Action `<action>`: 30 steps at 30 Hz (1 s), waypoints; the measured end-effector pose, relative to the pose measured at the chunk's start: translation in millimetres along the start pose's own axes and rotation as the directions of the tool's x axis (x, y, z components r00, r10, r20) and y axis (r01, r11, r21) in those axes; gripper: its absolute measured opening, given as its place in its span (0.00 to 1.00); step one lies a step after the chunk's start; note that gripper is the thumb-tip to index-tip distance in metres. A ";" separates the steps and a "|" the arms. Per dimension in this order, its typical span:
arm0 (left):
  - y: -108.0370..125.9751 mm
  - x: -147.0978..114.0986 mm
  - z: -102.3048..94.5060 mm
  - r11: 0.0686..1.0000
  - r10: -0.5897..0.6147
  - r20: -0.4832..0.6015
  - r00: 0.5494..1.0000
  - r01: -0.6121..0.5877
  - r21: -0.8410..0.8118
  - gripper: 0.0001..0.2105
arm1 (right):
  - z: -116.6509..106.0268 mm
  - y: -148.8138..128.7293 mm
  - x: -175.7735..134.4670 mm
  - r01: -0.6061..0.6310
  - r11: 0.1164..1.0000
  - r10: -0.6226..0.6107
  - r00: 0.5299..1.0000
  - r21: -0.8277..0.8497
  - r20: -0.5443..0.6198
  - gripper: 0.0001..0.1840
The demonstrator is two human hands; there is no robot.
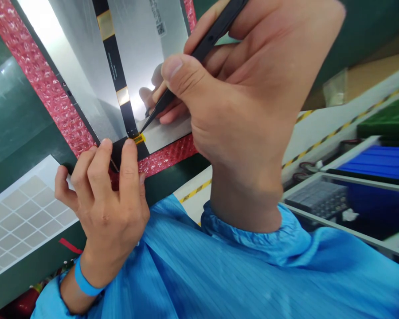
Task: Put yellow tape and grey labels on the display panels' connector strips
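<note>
A silvery flat panel (86,66), like the back of a display, lies on pink bubble wrap (58,108). Down its middle runs a black flex cable (115,66) with gold patches. At the cable's lower end sits a small yellow piece of tape (138,139). My right hand (239,84) grips black tweezers (186,73), their tip touching or just above the tape. My left hand (109,186) rests with fingers spread on the panel's lower edge, the index fingertip beside the tape. Whether anything is under its fingertips is hidden.
On the green table (20,110), a sheet of grey square labels (26,217) lies at the left, near a red strip (70,246). A small clear bag (335,87) is at the upper right. Beyond are a metal-framed cart (352,181) and a blue bin (382,166).
</note>
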State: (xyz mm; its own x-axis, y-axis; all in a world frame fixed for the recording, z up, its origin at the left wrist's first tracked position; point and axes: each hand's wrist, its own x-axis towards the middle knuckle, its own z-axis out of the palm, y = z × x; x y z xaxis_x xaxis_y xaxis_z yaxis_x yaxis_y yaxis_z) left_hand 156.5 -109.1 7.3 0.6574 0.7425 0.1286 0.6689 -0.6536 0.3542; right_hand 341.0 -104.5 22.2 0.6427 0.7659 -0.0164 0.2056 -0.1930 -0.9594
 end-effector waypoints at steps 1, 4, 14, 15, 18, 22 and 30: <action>0.2 0.1 -0.2 1.000 -0.003 -0.004 1.000 0.003 -0.004 0.25 | -0.1 -0.8 -1.0 -0.006 1.000 0.006 1.000 0.008 -0.005 0.18; 0.7 0.0 -0.7 1.000 -0.001 -0.008 1.000 0.001 -0.001 0.25 | -0.6 -0.1 -2.7 0.011 1.000 -0.010 0.999 0.024 -0.040 0.17; 14.0 9.7 -7.2 0.993 -0.120 0.147 0.982 0.116 0.035 0.28 | 4.9 14.2 -0.8 0.079 0.985 -0.056 0.988 0.156 -0.145 0.15; 15.0 10.5 -7.6 0.993 -0.120 0.159 0.980 0.115 0.038 0.28 | 5.5 15.9 -0.8 0.084 0.983 -0.059 0.986 0.162 -0.155 0.15; 13.3 8.6 -6.7 0.994 -0.091 0.129 0.987 0.083 0.066 0.26 | 7.4 24.0 0.2 0.132 0.965 -0.085 0.975 0.225 -0.206 0.12; 5.4 0.8 -3.2 0.997 -0.030 0.022 0.999 0.029 0.073 0.23 | 9.9 35.5 3.7 0.177 0.941 -0.105 0.963 0.289 -0.247 0.13; 12.1 4.6 -0.5 0.995 -0.048 0.084 0.995 0.040 0.096 0.25 | 13.9 45.0 9.2 0.206 0.901 -0.108 0.959 0.381 -0.263 0.14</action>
State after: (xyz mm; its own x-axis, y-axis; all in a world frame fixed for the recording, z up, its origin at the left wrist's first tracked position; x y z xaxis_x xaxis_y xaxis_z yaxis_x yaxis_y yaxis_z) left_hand 167.5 -113.5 12.6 0.6511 0.7583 0.0330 0.7250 -0.6342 0.2687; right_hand 345.8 -97.7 -25.1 0.7883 0.5936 0.1619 0.0366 0.2175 -0.9754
